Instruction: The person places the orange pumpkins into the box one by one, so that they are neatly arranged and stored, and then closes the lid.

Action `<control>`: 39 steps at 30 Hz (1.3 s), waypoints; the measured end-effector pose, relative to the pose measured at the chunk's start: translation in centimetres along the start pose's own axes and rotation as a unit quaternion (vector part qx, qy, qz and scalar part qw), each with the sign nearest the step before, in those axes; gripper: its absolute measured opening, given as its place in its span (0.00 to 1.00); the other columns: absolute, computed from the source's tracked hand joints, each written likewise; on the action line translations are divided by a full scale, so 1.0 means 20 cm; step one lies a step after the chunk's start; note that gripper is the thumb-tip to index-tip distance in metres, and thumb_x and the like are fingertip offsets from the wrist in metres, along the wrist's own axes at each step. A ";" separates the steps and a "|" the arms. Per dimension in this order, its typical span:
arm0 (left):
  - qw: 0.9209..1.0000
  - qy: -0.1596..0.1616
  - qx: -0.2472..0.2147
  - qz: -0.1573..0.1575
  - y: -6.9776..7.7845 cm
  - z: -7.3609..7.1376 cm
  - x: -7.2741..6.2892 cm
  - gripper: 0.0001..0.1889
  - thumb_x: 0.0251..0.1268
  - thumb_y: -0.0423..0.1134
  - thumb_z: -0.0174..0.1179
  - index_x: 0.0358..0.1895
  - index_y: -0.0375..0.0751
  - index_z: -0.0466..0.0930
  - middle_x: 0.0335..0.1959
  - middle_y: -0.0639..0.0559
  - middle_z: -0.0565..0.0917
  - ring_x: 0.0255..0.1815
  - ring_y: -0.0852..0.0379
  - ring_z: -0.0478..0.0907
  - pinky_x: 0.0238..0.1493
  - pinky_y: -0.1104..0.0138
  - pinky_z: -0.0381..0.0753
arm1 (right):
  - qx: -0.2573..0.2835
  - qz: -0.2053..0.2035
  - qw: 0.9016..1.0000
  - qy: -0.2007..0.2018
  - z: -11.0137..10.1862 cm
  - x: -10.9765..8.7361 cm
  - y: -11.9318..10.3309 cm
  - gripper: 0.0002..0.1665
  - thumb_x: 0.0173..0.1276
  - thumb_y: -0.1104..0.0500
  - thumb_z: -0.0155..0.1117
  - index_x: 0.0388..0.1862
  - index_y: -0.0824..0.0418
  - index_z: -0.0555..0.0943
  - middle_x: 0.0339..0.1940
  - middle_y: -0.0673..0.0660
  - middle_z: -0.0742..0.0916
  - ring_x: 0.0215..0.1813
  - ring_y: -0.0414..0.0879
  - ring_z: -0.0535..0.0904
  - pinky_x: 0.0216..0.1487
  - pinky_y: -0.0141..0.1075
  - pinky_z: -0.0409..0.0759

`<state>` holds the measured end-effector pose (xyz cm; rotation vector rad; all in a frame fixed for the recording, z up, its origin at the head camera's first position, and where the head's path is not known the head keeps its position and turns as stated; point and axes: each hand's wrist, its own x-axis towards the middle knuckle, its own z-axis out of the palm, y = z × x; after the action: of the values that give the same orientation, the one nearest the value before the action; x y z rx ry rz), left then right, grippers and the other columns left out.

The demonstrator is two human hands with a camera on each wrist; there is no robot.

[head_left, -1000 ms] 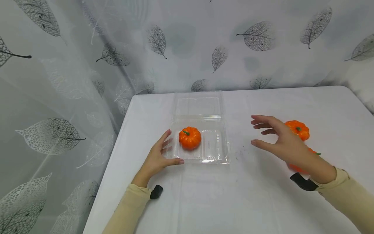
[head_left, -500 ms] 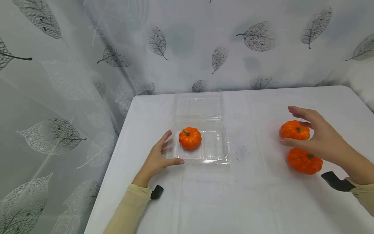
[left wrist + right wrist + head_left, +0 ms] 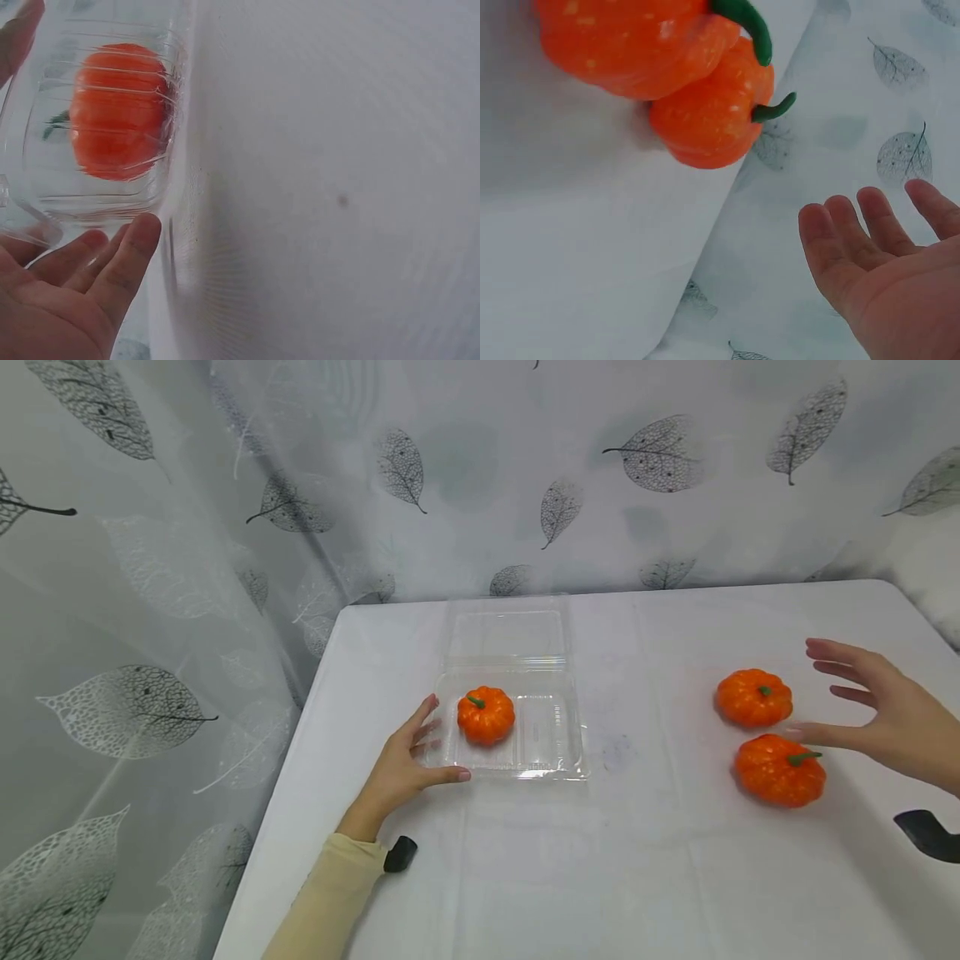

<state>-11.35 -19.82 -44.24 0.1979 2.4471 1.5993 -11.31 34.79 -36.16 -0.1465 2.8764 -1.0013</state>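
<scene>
A clear plastic clamshell box lies with its lid folded back on the table. In its left half sits a small orange pumpkin with a green stem. My left hand is spread around the box's near left corner, thumb along the front edge; in the left wrist view its relaxed fingers touch the clear side wall. On the right, one orange pumpkin sits behind another pumpkin. My right hand hovers just right of them, thumb and fingers apart and holding nothing, its thumb overlapping the gap between them.
A white cloth covers the table. Behind it and along the left hangs a pale curtain printed with grey leaves. Each wrist carries a black band mount.
My right hand has moved right from between the box and the pumpkins, past the two pumpkins, uncovering them. The left hand and the box have stayed put.
</scene>
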 end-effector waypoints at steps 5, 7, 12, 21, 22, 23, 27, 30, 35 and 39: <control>1.000 0.004 0.001 0.002 0.00 0.00 0.00 0.65 0.41 0.48 0.85 0.83 0.52 0.50 0.81 0.56 0.57 0.72 0.46 0.69 0.70 0.52 0.69 | -0.003 0.025 0.999 -0.044 0.00 -0.02 0.08 0.67 0.61 0.58 0.79 0.82 0.68 0.40 0.75 0.81 0.54 0.65 0.80 0.58 0.57 0.70 0.64; 1.000 0.005 0.001 0.004 -0.01 0.00 0.00 0.65 0.41 0.47 0.85 0.83 0.52 0.50 0.81 0.56 0.57 0.72 0.46 0.69 0.70 0.52 0.69 | 0.004 0.034 0.997 -0.069 0.00 -0.03 0.11 0.67 0.62 0.57 0.78 0.81 0.71 0.39 0.75 0.83 0.52 0.64 0.81 0.56 0.53 0.76 0.62; 1.000 0.002 -0.002 0.007 -0.01 0.00 0.00 0.65 0.41 0.47 0.85 0.83 0.51 0.50 0.81 0.56 0.57 0.72 0.46 0.68 0.70 0.52 0.70 | 0.003 0.046 0.992 -0.116 0.02 -0.05 0.19 0.65 0.62 0.58 0.77 0.78 0.77 0.40 0.72 0.84 0.54 0.63 0.81 0.57 0.56 0.75 0.63; 1.000 0.000 -0.004 -0.001 0.00 -0.01 0.00 0.65 0.41 0.45 0.85 0.83 0.52 0.50 0.81 0.56 0.57 0.72 0.46 0.69 0.71 0.52 0.69 | 0.005 0.055 0.988 -0.145 0.08 -0.09 0.27 0.60 0.64 0.57 0.76 0.74 0.82 0.45 0.68 0.84 0.58 0.61 0.80 0.61 0.52 0.62 0.78; 1.000 -0.001 -0.004 -0.001 0.00 -0.01 0.00 0.64 0.42 0.45 0.85 0.83 0.51 0.50 0.81 0.56 0.57 0.72 0.46 0.68 0.71 0.52 0.68 | 0.004 0.057 0.988 -0.147 0.09 -0.09 0.29 0.60 0.64 0.56 0.76 0.74 0.82 0.45 0.68 0.84 0.58 0.61 0.80 0.62 0.51 0.61 0.80; 1.000 -0.002 -0.004 0.000 0.01 -0.01 0.00 0.64 0.42 0.44 0.85 0.83 0.51 0.50 0.81 0.56 0.57 0.72 0.46 0.68 0.71 0.51 0.68 | 0.006 0.056 0.987 -0.148 0.09 -0.10 0.31 0.60 0.64 0.55 0.76 0.74 0.82 0.45 0.68 0.84 0.58 0.61 0.80 0.62 0.51 0.61 0.80; 1.000 -0.005 -0.006 0.003 0.01 -0.01 0.00 0.63 0.43 0.41 0.84 0.83 0.50 0.50 0.81 0.53 0.57 0.73 0.44 0.67 0.71 0.50 0.68 | -0.001 0.051 0.989 -0.138 0.14 -0.11 0.38 0.60 0.62 0.53 0.78 0.74 0.80 0.49 0.66 0.82 0.62 0.59 0.74 0.67 0.52 0.64 0.80; 1.000 -0.007 -0.007 0.004 0.01 -0.01 0.00 0.63 0.44 0.38 0.84 0.83 0.48 0.49 0.81 0.52 0.56 0.74 0.43 0.66 0.71 0.49 0.67 | -0.003 0.043 0.991 -0.130 0.17 -0.12 0.38 0.59 0.60 0.53 0.80 0.73 0.78 0.52 0.65 0.79 0.65 0.58 0.67 0.70 0.51 0.61 0.82; 1.000 -0.010 -0.015 0.006 0.02 -0.01 0.00 0.64 0.44 0.34 0.83 0.83 0.46 0.47 0.82 0.49 0.54 0.74 0.40 0.65 0.72 0.47 0.66 | 0.006 0.036 0.989 -0.144 0.19 -0.13 0.34 0.61 0.57 0.53 0.81 0.73 0.80 0.52 0.67 0.81 0.63 0.60 0.75 0.65 0.52 0.67 0.77; 1.000 -0.012 -0.012 0.010 0.01 -0.01 0.01 0.63 0.44 0.36 0.83 0.83 0.46 0.48 0.81 0.49 0.55 0.74 0.41 0.65 0.71 0.48 0.67 | -0.001 0.037 0.989 -0.142 0.19 -0.13 0.31 0.62 0.55 0.55 0.83 0.72 0.81 0.52 0.68 0.81 0.62 0.59 0.76 0.65 0.53 0.69 0.76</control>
<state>-11.51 -19.91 -43.93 0.2373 2.4139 1.6244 -8.61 37.63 -42.95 -0.1655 2.6048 -0.8855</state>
